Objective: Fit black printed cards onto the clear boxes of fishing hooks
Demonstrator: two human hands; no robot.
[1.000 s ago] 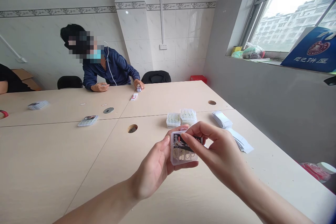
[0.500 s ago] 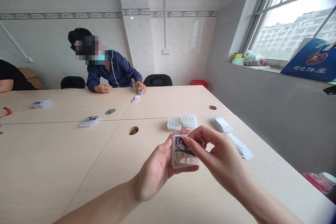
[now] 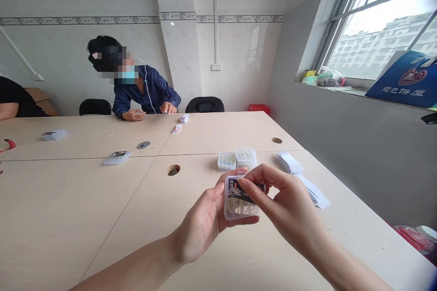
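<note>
My left hand [image 3: 201,220] cups a small clear plastic box [image 3: 239,207] with metal hooks inside, held above the beige table [image 3: 102,209]. My right hand [image 3: 283,200] pinches a black printed card [image 3: 243,190] that lies on the top part of the box, thumb and forefinger pressed on it. Just beyond my hands two more clear boxes [image 3: 236,159] stand side by side on the table. To their right lies a row of white paper slips [image 3: 300,175].
A person in a dark blue jacket [image 3: 143,95] sits at the far side, hands near small packs [image 3: 180,122]. Another person's arm [image 3: 10,107] shows at far left. Finished packs [image 3: 116,157] and cable holes [image 3: 173,169] dot the table. A grey wall and windowsill [image 3: 341,86] run along the right.
My hands and the box have stayed almost still; the view tilted slightly. The person across has drawn one hand back from the small packs toward their body.
</note>
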